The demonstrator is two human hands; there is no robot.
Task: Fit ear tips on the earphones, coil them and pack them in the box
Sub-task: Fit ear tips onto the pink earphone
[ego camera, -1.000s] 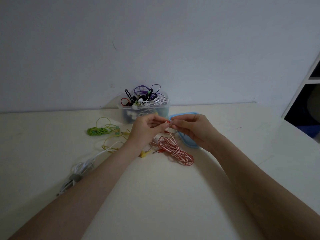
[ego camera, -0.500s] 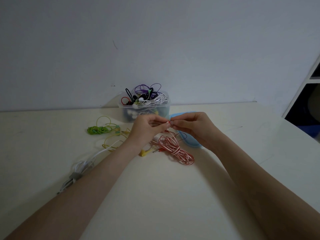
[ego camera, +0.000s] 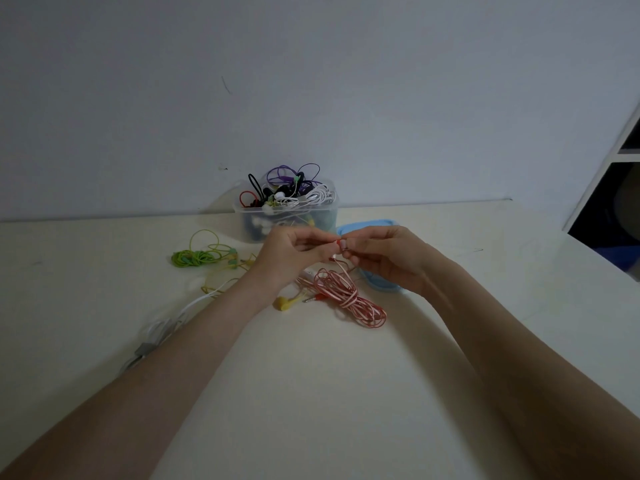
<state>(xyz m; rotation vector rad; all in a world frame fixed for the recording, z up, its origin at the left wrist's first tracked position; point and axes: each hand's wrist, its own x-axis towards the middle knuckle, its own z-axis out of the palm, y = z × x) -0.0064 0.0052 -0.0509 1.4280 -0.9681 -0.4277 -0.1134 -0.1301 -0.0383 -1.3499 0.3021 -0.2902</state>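
— Forearms first, nearest the camera: both reach in from the bottom corners over the cream tabletop [ego camera: 311, 393] and meet above it. What do the hands have?

— The left hand [ego camera: 287, 252] and the right hand [ego camera: 388, 254] come together fingertip to fingertip. Each grip is closed in a pinch on the red earbud [ego camera: 337, 242], which sits right between the two sets of fingertips. Whether an ear tip is on it is too small to tell.

— And its cable?

— The pink-red cable [ego camera: 349, 296] drops from the pinch to the tabletop just below the hands and lies in a loose bundle, its long axis running from near the left wrist away to the right and toward the camera. Its plug [ego camera: 313, 298] lies at the bundle's left edge, pointing left.

— Anything hidden?

— The left arm covers part of the white earphones [ego camera: 166, 327] and the yellow earphones [ego camera: 287, 303]. The right hand hides much of the blue lid [ego camera: 367, 226].

— Further back?

— A green coil [ego camera: 194, 258] lies to the left, well apart from the hands. Behind the hands, against the wall [ego camera: 311, 81], stands the clear box [ego camera: 287, 216], heaped with purple, black, red and white earphones spilling above its rim.
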